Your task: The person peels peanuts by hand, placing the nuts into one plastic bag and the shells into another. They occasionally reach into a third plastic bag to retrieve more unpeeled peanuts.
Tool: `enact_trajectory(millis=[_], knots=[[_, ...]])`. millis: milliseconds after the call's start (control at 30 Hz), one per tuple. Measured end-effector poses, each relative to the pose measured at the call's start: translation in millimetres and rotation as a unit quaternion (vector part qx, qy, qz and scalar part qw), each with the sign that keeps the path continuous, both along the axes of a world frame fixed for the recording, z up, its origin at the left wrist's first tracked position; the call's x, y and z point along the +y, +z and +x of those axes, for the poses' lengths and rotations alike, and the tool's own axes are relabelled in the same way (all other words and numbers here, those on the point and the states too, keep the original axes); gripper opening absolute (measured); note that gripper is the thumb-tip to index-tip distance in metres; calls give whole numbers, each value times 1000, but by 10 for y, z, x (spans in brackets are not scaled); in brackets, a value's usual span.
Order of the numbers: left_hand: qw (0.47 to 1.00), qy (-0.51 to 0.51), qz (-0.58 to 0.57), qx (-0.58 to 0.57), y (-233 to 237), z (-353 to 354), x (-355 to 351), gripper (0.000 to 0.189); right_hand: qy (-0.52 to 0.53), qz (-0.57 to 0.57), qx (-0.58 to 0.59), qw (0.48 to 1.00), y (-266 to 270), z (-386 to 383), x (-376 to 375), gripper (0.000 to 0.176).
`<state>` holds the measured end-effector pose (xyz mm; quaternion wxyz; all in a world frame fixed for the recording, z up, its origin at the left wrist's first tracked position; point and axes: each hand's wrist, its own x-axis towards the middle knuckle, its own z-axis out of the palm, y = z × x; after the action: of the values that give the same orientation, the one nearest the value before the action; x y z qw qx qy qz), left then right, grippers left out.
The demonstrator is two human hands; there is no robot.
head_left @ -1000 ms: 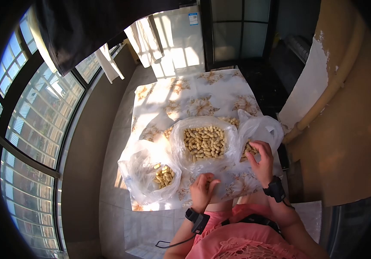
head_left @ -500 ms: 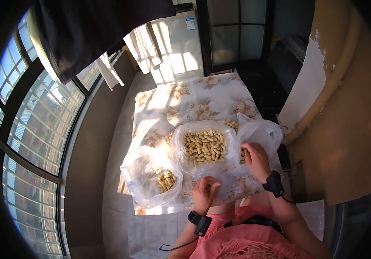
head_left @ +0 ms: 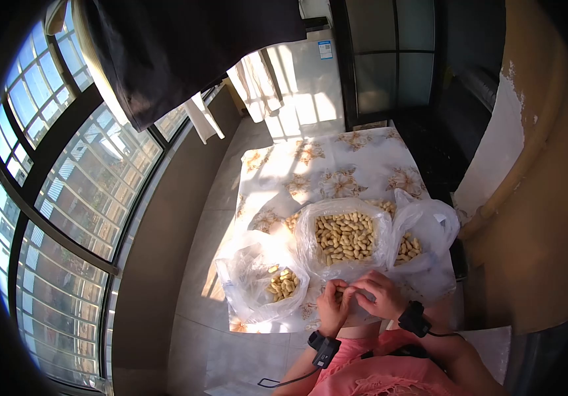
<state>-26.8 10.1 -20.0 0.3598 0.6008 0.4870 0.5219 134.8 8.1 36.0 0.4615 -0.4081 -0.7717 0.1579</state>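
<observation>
My left hand (head_left: 332, 309) is closed with curled fingers near the front edge of the table. What looks like a peanut (head_left: 338, 296) shows between its fingers. My right hand (head_left: 381, 297) meets it from the right, fingertips pinched together against the left fingers; anything in that pinch is hidden. Just beyond my hands stands a clear plastic bag (head_left: 305, 231) full of unshelled peanuts (head_left: 344, 236). To the left, another plastic bag (head_left: 244, 280) holds a smaller heap of peanuts (head_left: 284, 284). A third bag (head_left: 439, 228), at the right, has peanuts (head_left: 409, 249) in it.
A floral cloth (head_left: 340, 183) covers the table under the bags. More peanuts (head_left: 384, 206) show behind the middle bag. Dark clothing (head_left: 191, 53) hangs at upper left beside barred windows (head_left: 99, 185). A pipe (head_left: 521, 175) runs along the right wall.
My right hand has left the right-hand bag and come down and left to meet my left hand. The whole view has shifted, so the table appears farther right and slightly lower.
</observation>
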Motion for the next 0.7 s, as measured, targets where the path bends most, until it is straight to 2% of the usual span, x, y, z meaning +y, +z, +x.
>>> enact_trajectory(millis=[100, 167, 333, 500, 600, 700], knots=[[1000, -7, 9, 27, 104, 1, -16, 25, 11, -37, 8, 999, -192, -73, -37, 23], [995, 3, 57, 81, 215, 8, -28, 25, 14, -88, 4, 996, -250, -59, -28, 27], [992, -12, 56, 110, 156, 21, -18, 25, -23, -123, -19, 992, -226, -24, -86, 23], [998, -23, 40, 48, 27, 46, -5, 25, -22, -172, 101, 980, -236, -28, -80, 21], [998, -8, 26, 59, 45, 52, -17, 24, -22, -206, 128, 970, -278, -10, -74, 21], [993, -9, 33, 111, 159, 36, -33, 21, -21, -185, 127, 974, -284, -11, -75, 23]])
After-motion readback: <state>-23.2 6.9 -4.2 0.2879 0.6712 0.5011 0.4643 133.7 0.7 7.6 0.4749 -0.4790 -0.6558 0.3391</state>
